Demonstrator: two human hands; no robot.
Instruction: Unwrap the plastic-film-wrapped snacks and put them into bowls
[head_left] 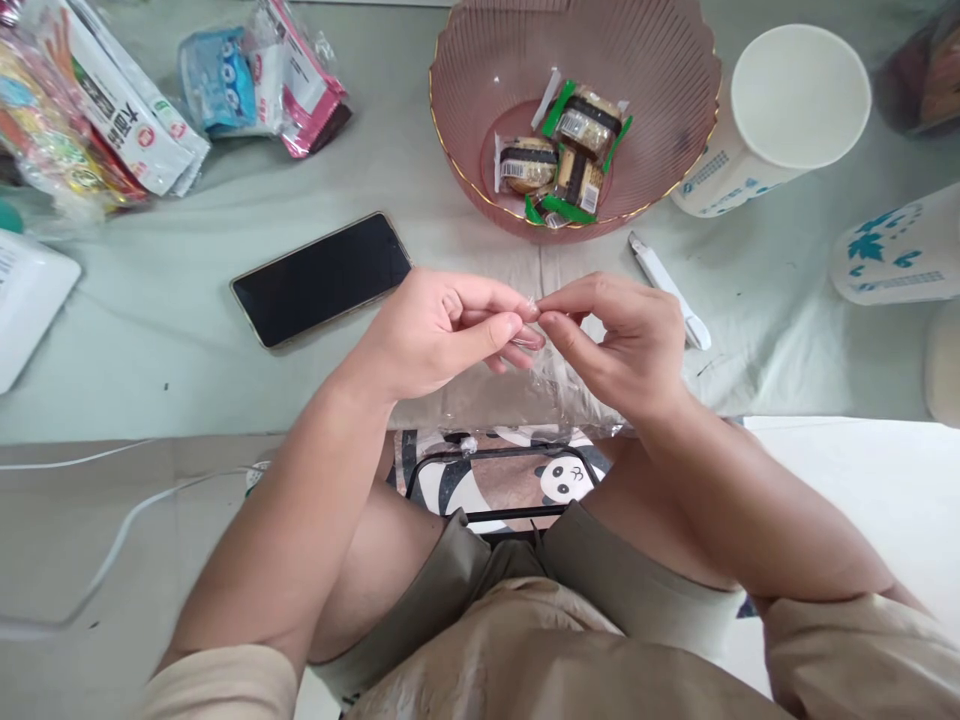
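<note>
My left hand and my right hand meet at the fingertips above the front part of the table. Both are closed in a pinch on a bit of clear plastic film, and its full shape is hard to make out. More crinkled clear plastic shows just below the fingers, at the table's front edge. Beyond my hands stands a pink ribbed bowl with a gold rim, holding several wrapped biscuits. Close to my right hand lies a white box cutter. A dark-screened phone lies beside my left hand.
Two white paper cups are at the right, one of them cut off by the frame. Snack packets and a pink packet lie at the back left. A white object sits at the left edge. Cables run below.
</note>
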